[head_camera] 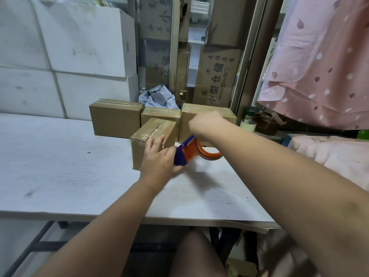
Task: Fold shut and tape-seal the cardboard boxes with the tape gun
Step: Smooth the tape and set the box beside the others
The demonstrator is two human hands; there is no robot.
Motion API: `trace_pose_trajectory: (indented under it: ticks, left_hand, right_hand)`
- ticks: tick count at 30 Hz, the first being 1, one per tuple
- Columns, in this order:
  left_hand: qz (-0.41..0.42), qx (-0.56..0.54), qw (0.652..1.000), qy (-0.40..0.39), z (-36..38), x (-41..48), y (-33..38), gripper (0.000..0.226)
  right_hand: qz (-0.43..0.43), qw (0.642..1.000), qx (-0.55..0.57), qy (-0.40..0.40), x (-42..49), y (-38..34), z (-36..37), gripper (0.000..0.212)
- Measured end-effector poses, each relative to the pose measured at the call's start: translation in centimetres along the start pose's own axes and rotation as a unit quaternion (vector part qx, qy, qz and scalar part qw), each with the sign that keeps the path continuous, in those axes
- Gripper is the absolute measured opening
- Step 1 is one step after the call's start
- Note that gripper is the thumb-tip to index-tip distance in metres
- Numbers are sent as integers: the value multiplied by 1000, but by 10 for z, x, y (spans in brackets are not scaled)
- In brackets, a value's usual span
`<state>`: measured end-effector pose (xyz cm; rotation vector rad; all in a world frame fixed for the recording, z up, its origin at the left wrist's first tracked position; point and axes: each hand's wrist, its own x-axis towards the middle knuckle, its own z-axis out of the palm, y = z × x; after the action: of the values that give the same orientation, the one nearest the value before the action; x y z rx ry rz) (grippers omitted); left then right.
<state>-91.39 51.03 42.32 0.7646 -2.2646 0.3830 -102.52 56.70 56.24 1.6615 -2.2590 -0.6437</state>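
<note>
Several brown cardboard boxes stand at the far side of the white table (pixel 60 166). The closest, a small box (pixel 157 130), has clear tape along its top seam. My left hand (pixel 159 160) grips the blue handle of the orange and blue tape gun (pixel 196 149), and its fingertips touch the small box's near right corner. The gun hangs just above the table, right of that box. My right hand (pixel 207 121) is curled over the top front edge of the right box (pixel 227 114); its fingers are hidden. A bigger box (pixel 115 119) and a low box (pixel 159 114) stand behind.
Stacked white cartons (pixel 79 47) fill the back left. A crumpled grey bag (pixel 157 96) and printed cardboard (pixel 217 76) stand behind the boxes. Jars (pixel 249 120) sit right of them, below a hanging pink cloth (pixel 319 56). The table's near edge (pixel 179 218) is close to my knee.
</note>
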Motion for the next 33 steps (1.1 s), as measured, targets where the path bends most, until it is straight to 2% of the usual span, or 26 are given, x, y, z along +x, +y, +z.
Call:
trace_pose_trajectory:
  ticks: [2, 6, 10, 14, 16, 19, 23, 26, 29, 33]
  left_hand:
    - [20, 26, 999, -3, 3, 3, -5, 50]
    - [38, 31, 997, -61, -5, 5, -5, 62]
    - [16, 27, 985, -171, -15, 7, 0, 90]
    - [46, 46, 971, -229, -26, 15, -2, 90]
    - [60, 55, 963, -256, -29, 19, -4, 87]
    - [68, 43, 957, -280, -36, 25, -9, 82]
    - [74, 36, 948, -308, -47, 31, -9, 77]
    - [77, 50, 943, -319, -53, 36, -9, 72]
    - [69, 49, 954, -286, -55, 37, -16, 56]
    - [59, 10, 968, -245, -50, 33, -14, 36]
  right_hand:
    - [-6, 1000, 1, 2, 3, 2, 10, 3]
    - [-6, 999, 27, -28, 10, 11, 21, 8]
    - [-6, 996, 41, -82, 11, 18, 32, 20]
    - [-7, 983, 59, -174, 3, 29, 43, 23]
    - [-3, 965, 106, -240, 5, 35, 54, 28]
    - [-1, 915, 238, -325, 4, 41, 73, 43]
    - [1, 864, 358, -353, -2, 40, 90, 50]
    - [4, 846, 399, -352, -5, 42, 101, 51]
    - [11, 834, 415, -364, -11, 52, 111, 48]
    - [52, 773, 513, -370, -19, 63, 124, 36]
